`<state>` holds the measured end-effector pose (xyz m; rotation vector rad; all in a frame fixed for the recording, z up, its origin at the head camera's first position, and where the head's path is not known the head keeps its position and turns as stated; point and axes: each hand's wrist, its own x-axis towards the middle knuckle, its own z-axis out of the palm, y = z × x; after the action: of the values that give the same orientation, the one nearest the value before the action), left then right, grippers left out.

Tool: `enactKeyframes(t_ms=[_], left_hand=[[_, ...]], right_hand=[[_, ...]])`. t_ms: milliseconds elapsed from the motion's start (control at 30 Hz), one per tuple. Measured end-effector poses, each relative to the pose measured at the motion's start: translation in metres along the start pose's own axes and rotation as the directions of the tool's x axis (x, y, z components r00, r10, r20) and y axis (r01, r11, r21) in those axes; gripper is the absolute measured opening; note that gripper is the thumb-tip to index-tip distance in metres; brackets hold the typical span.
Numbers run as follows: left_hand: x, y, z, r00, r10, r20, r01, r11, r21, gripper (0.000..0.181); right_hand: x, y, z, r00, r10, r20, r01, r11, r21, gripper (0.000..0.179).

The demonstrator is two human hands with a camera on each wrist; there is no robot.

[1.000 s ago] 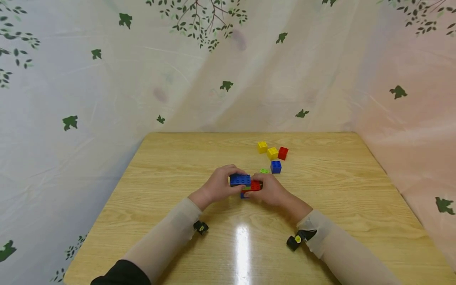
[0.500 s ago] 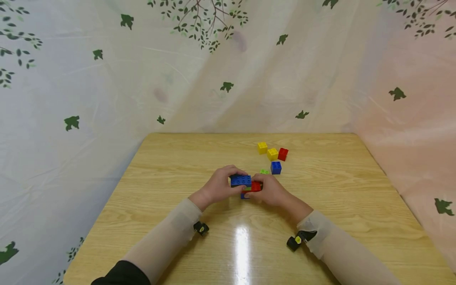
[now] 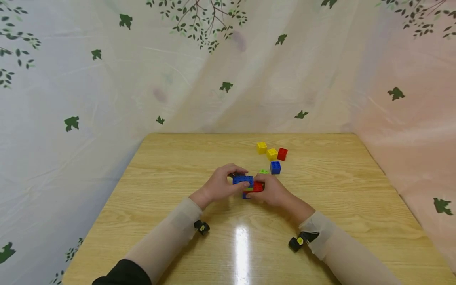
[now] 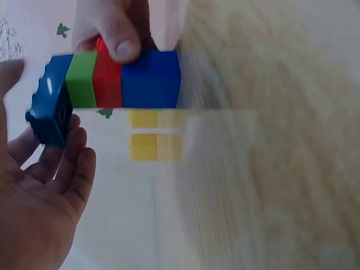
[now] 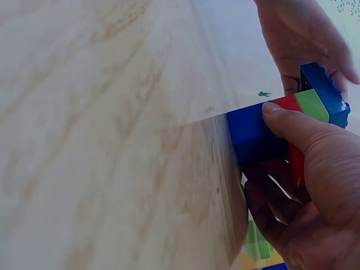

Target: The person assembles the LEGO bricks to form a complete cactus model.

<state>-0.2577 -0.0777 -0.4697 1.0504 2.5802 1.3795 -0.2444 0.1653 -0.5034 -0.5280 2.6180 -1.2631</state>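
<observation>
My right hand point(image 3: 272, 190) pinches a stack of toy building bricks, thumb across the lower blue brick point(image 4: 152, 79) and the red brick point(image 4: 108, 81). Over the red one sits a green brick point(image 4: 81, 80). A long blue brick point(image 3: 243, 181) tops the stack and juts out to the left. My left hand point(image 4: 42, 202) is loosely cupped about that overhanging end. Its fingers lie at the long brick, and the thumb stands off from the studs in the left wrist view. Part of the red brick is hidden behind the right hand.
Behind the hands on the wooden table point(image 3: 171, 158) lie a loose green brick point(image 3: 264, 171), a blue brick point(image 3: 275, 167), a red brick point(image 3: 282, 154) and two yellow bricks point(image 3: 272, 154). A leaf-patterned cloth point(image 3: 196, 99) hangs at the table's far edge.
The left thumb has come up over the face of the long blue brick, and the left fingers have loosened. The stack has shifted slightly right; the right hand keeps its grip.
</observation>
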Motion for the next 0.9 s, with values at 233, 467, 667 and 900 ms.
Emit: enactKeyframes(t_ms=[233,467,667,900], left_hand=[[0.020,-0.013,-0.006,0.993,-0.103,-0.059,0.096,0.990,-0.106,0.027],[0.052,-0.028,-0.001,0.987,-0.145,-0.072,0.141,0.989,-0.055,0.029],[0.079,-0.037,0.006,0.980,-0.195,-0.051,0.193,0.980,-0.039,0.036],[0.103,-0.051,0.016,0.952,-0.301,-0.054,0.298,0.953,-0.054,0.047]], right_hand=[[-0.011,0.012,-0.012,0.995,0.097,-0.019,-0.097,0.995,0.023,0.052],[-0.022,0.021,-0.026,0.983,0.181,-0.037,-0.180,0.983,0.038,0.059],[-0.031,0.028,-0.036,0.984,0.174,-0.047,-0.172,0.984,0.045,0.058],[-0.042,0.037,-0.046,0.984,0.166,-0.070,-0.162,0.985,0.063,0.050]])
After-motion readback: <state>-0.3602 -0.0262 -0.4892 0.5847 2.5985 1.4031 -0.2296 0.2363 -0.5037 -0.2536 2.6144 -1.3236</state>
